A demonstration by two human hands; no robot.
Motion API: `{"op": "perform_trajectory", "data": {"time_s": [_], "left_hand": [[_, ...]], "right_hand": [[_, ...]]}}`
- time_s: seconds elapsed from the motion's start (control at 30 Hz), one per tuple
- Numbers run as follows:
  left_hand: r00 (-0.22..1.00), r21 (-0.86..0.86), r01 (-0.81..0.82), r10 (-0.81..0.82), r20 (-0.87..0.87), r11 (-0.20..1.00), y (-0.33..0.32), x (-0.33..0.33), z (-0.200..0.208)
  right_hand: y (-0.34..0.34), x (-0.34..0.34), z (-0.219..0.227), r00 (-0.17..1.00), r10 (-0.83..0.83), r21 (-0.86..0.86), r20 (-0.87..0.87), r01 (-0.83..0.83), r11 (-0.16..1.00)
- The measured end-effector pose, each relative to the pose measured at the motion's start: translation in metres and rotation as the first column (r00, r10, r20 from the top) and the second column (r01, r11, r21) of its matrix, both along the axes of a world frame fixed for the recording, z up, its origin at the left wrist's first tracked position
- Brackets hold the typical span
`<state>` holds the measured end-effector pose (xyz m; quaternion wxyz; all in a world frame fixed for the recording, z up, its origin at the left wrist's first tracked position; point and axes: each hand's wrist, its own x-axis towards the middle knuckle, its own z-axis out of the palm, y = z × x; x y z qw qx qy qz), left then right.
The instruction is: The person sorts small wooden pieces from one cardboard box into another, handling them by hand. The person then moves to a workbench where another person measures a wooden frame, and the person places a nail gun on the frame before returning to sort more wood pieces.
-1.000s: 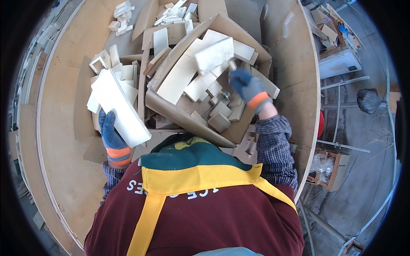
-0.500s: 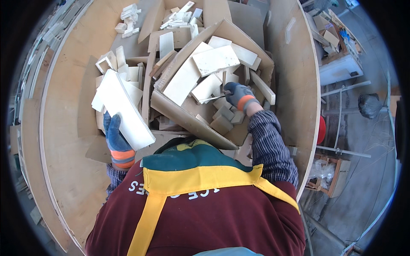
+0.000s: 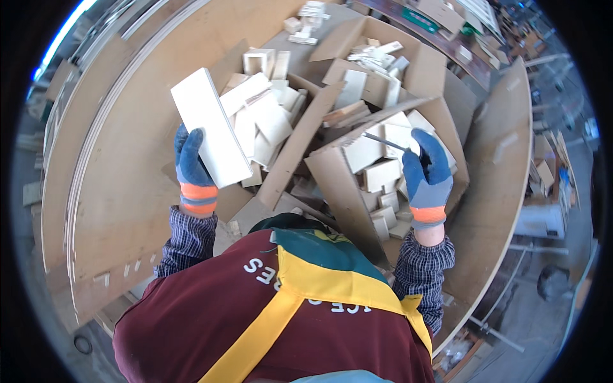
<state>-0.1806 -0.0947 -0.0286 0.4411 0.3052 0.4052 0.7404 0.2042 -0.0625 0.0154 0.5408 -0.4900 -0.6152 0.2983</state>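
The grip of the left hand (image 3: 191, 161) is clamped on a board (image 3: 212, 129); that of the right hand (image 3: 428, 173), over a box (image 3: 341, 186), on a thin tool (image 3: 385, 142).

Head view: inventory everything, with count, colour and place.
cardboard boxes: three or more, brown, centre
wood pieces: many, pale, inside boxes
loose blocks: small pile, pale, top
plywood panels: several, tan, both sides
bag: one, dark, far right
clutter: uncounted, mixed, right edge
white board: one, white, left half
slim rod: one, dark, right half
work clothes: one set, maroon-green-yellow, bottom
left hand: one, blue-gloved, gripping white board
right hand: one, blue-gloved, holding slim rod
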Motion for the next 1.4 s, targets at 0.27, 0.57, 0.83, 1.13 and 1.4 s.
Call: {"op": "perform_trajectory", "data": {"time_s": [0.27, 0.57, 0.83, 1.13, 1.4], "left_hand": [[0.970, -0.039, -0.242, 0.242, -0.001, 0.969, -0.021, -0.042, 0.005], [1.000, -0.125, 0.002, -0.002, -0.003, 0.992, -0.015, 0.020, -0.016], [0.767, 0.090, 0.611, -0.560, -0.314, 0.787, 0.040, 0.163, 0.033], [0.696, 0.342, 0.604, -0.268, -0.667, 0.720, 0.060, 0.244, 0.019], [0.201, 0.083, 0.544, -0.033, -0.979, 0.835, 0.097, 0.226, 0.007]], "right_hand": [[0.039, -0.101, 0.024, 0.860, 0.191, 0.145, 0.474, -0.290, 0.946], [-0.026, -0.009, -0.028, 0.996, 0.000, -0.214, 0.091, 0.019, 0.977], [-0.072, 0.041, -0.038, 0.978, -0.204, -0.220, -0.046, 0.190, 0.957], [-0.099, 0.073, -0.054, 0.918, -0.374, -0.195, -0.134, 0.346, 0.918], [-0.081, 0.120, -0.111, 0.663, -0.708, 0.067, 0.241, 0.717, 0.694]]}}
